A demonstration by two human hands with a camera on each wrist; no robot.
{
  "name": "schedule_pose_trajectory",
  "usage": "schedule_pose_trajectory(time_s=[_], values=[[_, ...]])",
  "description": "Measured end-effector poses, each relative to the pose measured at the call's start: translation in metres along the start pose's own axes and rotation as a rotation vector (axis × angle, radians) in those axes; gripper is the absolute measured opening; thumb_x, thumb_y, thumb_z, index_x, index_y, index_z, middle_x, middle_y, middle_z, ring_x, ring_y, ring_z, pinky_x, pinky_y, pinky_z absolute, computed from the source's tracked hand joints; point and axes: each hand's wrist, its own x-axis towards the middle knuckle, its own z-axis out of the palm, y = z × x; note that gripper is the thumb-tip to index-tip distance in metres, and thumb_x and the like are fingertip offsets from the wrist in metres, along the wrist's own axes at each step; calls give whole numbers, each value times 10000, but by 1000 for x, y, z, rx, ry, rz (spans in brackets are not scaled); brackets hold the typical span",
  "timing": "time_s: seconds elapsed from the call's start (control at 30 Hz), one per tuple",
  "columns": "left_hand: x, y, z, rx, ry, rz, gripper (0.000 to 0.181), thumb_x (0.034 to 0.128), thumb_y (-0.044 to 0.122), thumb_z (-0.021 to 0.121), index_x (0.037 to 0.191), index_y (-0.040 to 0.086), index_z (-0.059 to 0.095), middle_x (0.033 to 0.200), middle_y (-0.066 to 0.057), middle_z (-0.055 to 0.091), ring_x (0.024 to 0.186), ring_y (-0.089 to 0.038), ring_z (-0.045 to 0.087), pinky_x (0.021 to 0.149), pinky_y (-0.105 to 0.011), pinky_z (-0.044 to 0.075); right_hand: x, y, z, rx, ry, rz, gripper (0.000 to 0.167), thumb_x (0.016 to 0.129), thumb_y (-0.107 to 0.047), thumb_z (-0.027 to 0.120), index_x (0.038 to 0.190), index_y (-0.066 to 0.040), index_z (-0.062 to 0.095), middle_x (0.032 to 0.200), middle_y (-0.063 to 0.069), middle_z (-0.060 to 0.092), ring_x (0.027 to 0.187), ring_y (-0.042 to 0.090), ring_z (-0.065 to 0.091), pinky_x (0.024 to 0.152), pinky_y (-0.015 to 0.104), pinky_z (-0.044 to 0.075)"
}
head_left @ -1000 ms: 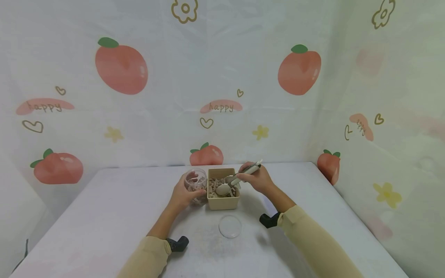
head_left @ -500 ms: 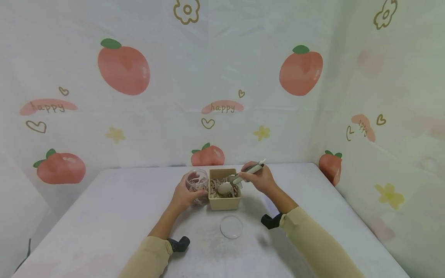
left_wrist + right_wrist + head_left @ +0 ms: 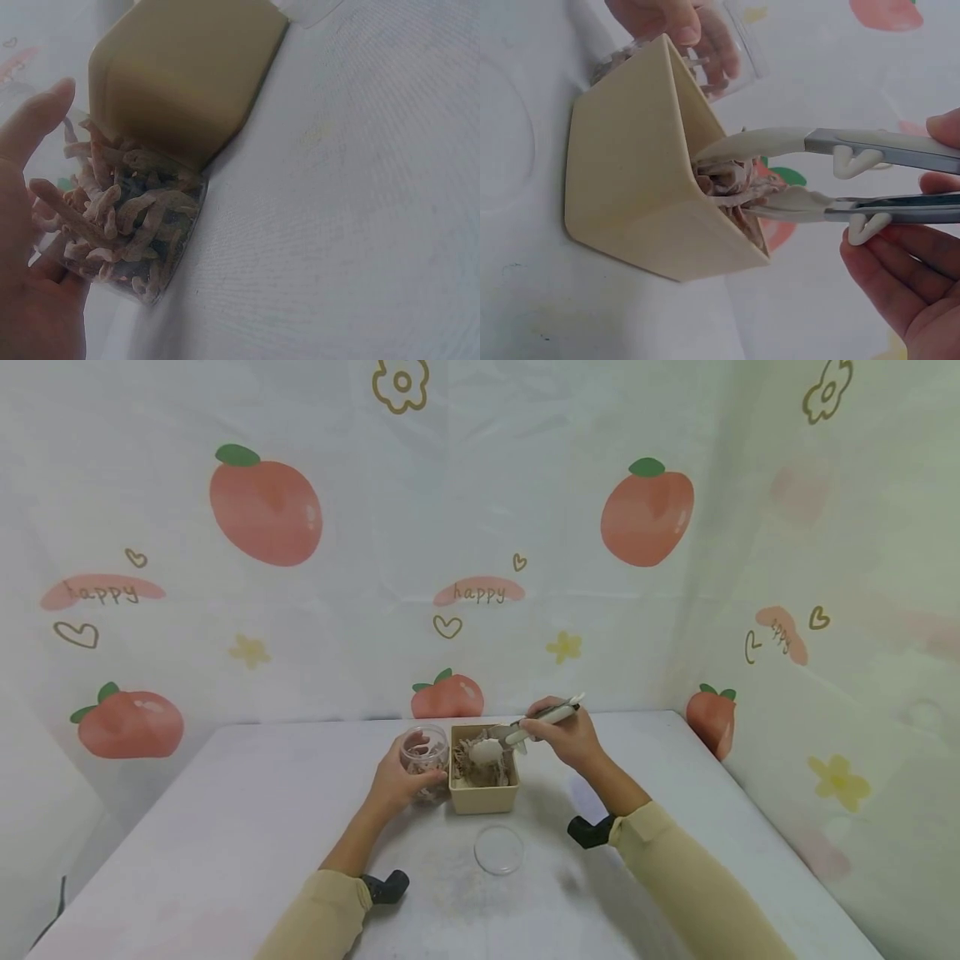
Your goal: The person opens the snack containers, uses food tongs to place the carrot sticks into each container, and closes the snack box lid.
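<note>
My left hand (image 3: pixel 396 781) grips a clear jar (image 3: pixel 424 742) beside the box's left side. In the left wrist view the jar holds many brownish dried strips (image 3: pixel 142 217). My right hand (image 3: pixel 568 742) holds a pair of tongs (image 3: pixel 555 713) with pale scoop-shaped heads. Those heads reach into the open top of a beige box (image 3: pixel 483 801). Between them, in the right wrist view, a clump of dried strips (image 3: pixel 731 178) sits at the box's mouth. More strips lie inside the box; its bottom is hidden.
A clear round disc (image 3: pixel 498 850), like a lid, lies flat on the white table (image 3: pixel 247 827) in front of the box. Behind the table hangs a white cloth (image 3: pixel 510 485) printed with peaches. A black wrist mount (image 3: pixel 592 832) sits at each cuff.
My right hand has moved up and slightly to the right. The tongs' heads have risen inside the box with strips between them. My left hand stays on the jar.
</note>
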Motion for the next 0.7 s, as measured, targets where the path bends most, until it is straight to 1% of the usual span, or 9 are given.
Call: schedule_pose_trajectory(time_s=[0.1, 0.2, 0.33, 0.43, 0.6, 0.7], values=[[0, 0, 0, 5, -3, 3, 865, 739, 205, 864, 1437, 46, 378, 1352, -155, 529, 1256, -310, 495, 1043, -476, 376, 2, 0, -1, 31, 3, -8, 145, 848, 31, 705, 929, 130, 637, 772, 108, 670, 678, 183, 612, 657, 315, 527], [0, 0, 0, 5, -4, -3, 864, 741, 209, 863, 1440, 52, 379, 1355, -149, 528, 1260, -307, 492, 1049, -475, 371, 3, 0, -1, 41, 5, -8, 142, 849, 41, 700, 933, 133, 634, 788, 133, 669, 687, 183, 616, 665, 318, 533], [0, 0, 0, 5, -7, -13, 871, 735, 210, 867, 1441, 62, 381, 1357, -136, 529, 1266, -301, 489, 1059, -474, 360, 3, -1, -1, 68, 4, -8, 145, 852, 52, 690, 943, 145, 627, 816, 164, 663, 724, 253, 625, 680, 316, 541], [0, 0, 0, -3, -8, -15, 869, 731, 202, 869, 1440, 66, 385, 1354, -132, 530, 1265, -297, 489, 1064, -469, 357, 3, -3, 0, 80, 7, -25, 138, 856, 59, 680, 942, 152, 626, 820, 181, 660, 731, 265, 629, 681, 301, 543], [0, 0, -1, -11, -13, -11, 864, 737, 201, 866, 1439, 64, 382, 1361, -149, 521, 1266, -297, 486, 1067, -467, 352, 5, -7, -1, 59, 25, -61, 122, 859, 48, 675, 931, 138, 633, 803, 169, 671, 701, 190, 637, 672, 288, 546], [0, 1, -1, -5, -14, -16, 861, 739, 211, 864, 1439, 74, 381, 1366, -140, 519, 1269, -289, 484, 1069, -462, 351, 8, -3, -3, 56, 32, -73, 119, 860, 48, 674, 932, 135, 636, 800, 149, 674, 702, 225, 645, 673, 297, 553]])
